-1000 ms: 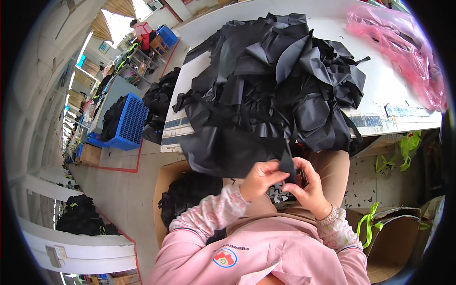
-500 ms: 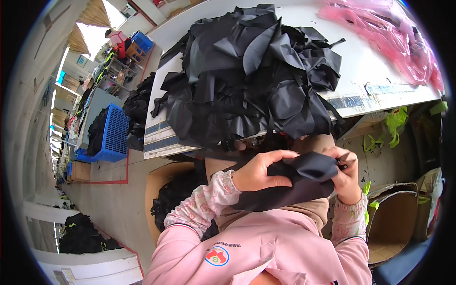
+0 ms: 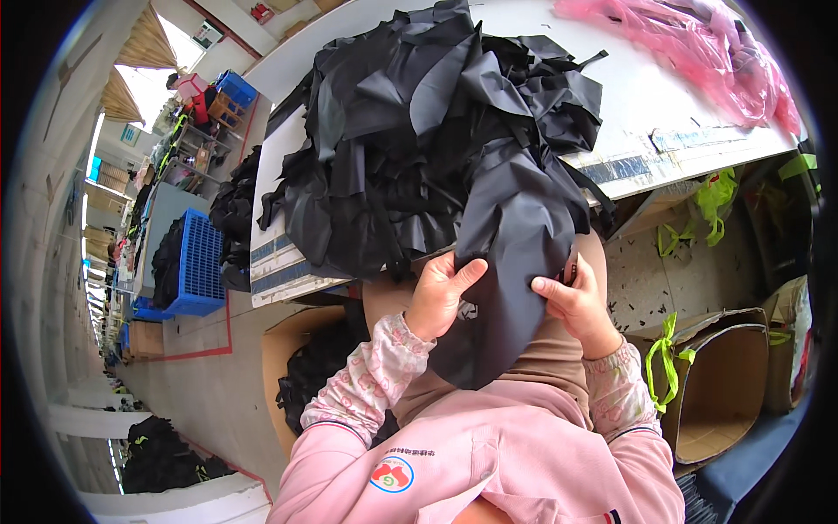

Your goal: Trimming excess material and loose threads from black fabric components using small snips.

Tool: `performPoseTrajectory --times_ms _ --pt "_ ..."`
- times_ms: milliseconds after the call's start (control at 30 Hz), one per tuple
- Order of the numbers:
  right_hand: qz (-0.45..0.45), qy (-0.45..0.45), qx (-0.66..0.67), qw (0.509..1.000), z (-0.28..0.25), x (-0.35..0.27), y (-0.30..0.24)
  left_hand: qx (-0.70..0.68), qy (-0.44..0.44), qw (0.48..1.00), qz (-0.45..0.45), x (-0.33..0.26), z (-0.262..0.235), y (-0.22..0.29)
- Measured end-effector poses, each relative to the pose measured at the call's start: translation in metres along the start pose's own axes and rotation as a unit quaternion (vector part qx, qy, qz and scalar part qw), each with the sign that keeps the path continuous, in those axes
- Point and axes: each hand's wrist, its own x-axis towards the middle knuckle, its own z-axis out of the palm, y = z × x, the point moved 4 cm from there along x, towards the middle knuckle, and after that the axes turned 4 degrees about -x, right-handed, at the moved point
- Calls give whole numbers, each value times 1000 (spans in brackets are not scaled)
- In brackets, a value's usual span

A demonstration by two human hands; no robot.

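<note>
A smooth black fabric piece point(image 3: 511, 279) hangs from the table's edge down over my lap, its rounded lower end near my shirt. My left hand point(image 3: 441, 295) pinches its left edge, thumb on top and the other fingers hidden beneath. At the opposite edge my right hand point(image 3: 578, 307) grips the cloth, the thumb lying over it. A small pale mark shows on the cloth near my left fingers. Beyond my hands, a heap of crumpled black fabric pieces point(image 3: 384, 113) covers much of the white table point(image 3: 628, 100); the held piece's far end runs up against this heap.
Pink plastic bags point(image 3: 698, 65) lie at the table's far right. A cardboard box point(image 3: 278, 341) with black pieces stands left of my legs, another cardboard box point(image 3: 724, 375) with green ties point(image 3: 666, 367) at right. A blue crate point(image 3: 201, 266) stands farther left; a person works behind.
The bunched black cloth in my hands has been spread out lengthwise between them. My right hand moved left and my left hand slid to the cloth's edge. The whole view shifted slightly.
</note>
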Motion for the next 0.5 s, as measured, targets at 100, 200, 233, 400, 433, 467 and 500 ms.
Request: performPoseTrajectory --times_ms 100,200,233,400,433,467,500 --pt "-96 74 -40 992 -15 7 -17 2 -18 999 -33 0 -12 3" --pt "-130 73 -67 987 -22 8 -46 19 -29 999 -3 -2 -6 16" --pt "-138 80 -70 985 -19 7 -55 19 -28 999 -2 -1 0 20" --pt "-176 130 -184 958 -18 3 -71 105 28 989 103 -4 10 39" --pt "-176 131 -184 958 -19 4 -70 126 35 983 128 -6 14 42" --pt "-180 141 -198 953 -19 4 -69 129 26 979 155 -7 18 44" --pt "-185 150 -211 948 -20 5 -67 129 26 979 155 -7 19 42"
